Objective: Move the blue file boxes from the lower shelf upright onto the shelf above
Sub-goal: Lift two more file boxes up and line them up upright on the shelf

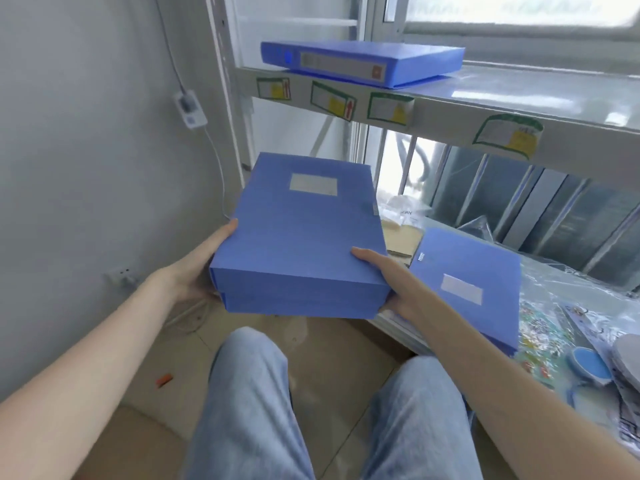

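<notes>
I hold a stack of two blue file boxes (pixel 304 233) flat in front of me, clear of the shelves. My left hand (pixel 204 265) grips the stack's left edge, my right hand (pixel 388 285) its right front corner with the thumb on top. Another blue file box (pixel 464 282) lies flat on the lower shelf (pixel 568 289) to the right. A further blue box (pixel 363 62) lies flat on the shelf above (pixel 519 98), spine toward me.
Green-bordered labels (pixel 507 133) line the upper shelf's front edge. Plastic bags, printed sheets and a blue round item (pixel 588 365) crowd the lower shelf's right part. A grey wall with an outlet (pixel 119 273) stands left; a window sits behind the rack.
</notes>
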